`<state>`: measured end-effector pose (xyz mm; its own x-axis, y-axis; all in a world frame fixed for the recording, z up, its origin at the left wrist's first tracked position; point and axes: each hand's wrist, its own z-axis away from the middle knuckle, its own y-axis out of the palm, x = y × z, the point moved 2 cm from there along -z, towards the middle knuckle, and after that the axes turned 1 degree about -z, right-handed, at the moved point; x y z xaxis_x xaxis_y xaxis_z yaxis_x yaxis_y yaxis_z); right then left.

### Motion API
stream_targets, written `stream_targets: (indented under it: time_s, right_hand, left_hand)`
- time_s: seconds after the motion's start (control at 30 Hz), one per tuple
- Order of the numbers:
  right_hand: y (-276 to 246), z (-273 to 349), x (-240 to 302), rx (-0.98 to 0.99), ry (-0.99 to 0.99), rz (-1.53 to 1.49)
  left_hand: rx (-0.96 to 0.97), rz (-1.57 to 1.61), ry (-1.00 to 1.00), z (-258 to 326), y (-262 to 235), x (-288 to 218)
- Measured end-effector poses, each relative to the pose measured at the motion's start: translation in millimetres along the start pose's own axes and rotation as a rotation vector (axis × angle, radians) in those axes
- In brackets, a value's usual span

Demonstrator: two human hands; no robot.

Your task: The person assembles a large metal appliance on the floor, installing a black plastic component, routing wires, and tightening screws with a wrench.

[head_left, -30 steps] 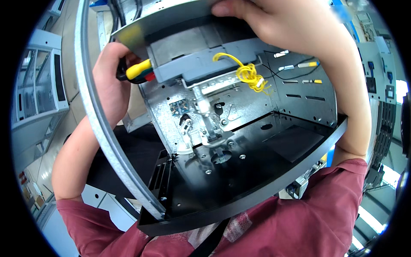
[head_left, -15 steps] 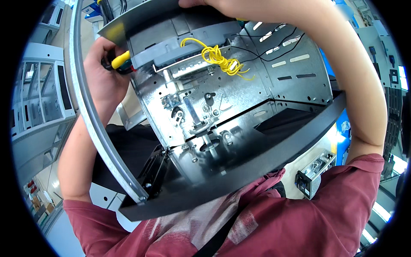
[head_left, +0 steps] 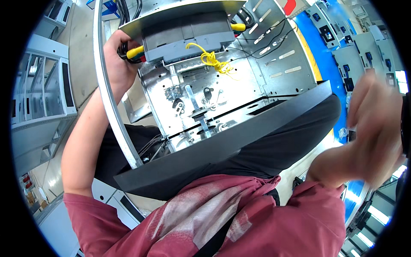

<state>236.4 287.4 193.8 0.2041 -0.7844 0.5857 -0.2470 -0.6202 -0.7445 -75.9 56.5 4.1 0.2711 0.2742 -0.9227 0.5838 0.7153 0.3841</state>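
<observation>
A sheet-metal drawer unit (head_left: pixel 222 94) lies in front of me, with a black front panel (head_left: pixel 227 147) nearest my body. At its far end a grey breaker-like block (head_left: pixel 188 36) sits under a metal plate. Yellow-sleeved ends (head_left: pixel 135 52) of black cables (head_left: pixel 123 51) come out at its sides. My left hand (head_left: pixel 117 70) reaches past the left rail, its fingers closed round the cables beside the block. A tied bundle of thin yellow wire (head_left: pixel 214 63) hangs over the block's near edge. My right hand (head_left: pixel 372 124) is raised off the unit at the right, its fingers smeared by motion.
A galvanized rail (head_left: pixel 113 94) runs along the unit's left side. Thin black wires (head_left: pixel 274 43) cross the slotted right wall. Grey cabinets (head_left: pixel 43 81) stand at left. At right lies a blue surface (head_left: pixel 314 43) with several grey panels (head_left: pixel 346 64) bearing dark fittings.
My right hand has left the metal plate at the far end and swung out to the right. The left hand stays by the cables. The unit sits slightly differently in the view.
</observation>
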Motion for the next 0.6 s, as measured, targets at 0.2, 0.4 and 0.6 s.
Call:
stream_targets:
  time_s: [0.2, 0.4, 0.6]
  right_hand:
    - [142, 53, 29, -0.024, 0.54, -0.164]
    - [190, 34, 51, 0.005, 0.604, 0.22]
    - [205, 30, 28, 0.047, 0.597, 0.089]
  left_hand:
    - [-0.083, 0.097, -0.088, -4, -18, 5]
    - [-0.111, 0.149, -0.11, -8, -9, 4]
    - [-0.216, 0.182, -0.09, -9, 0, 8]
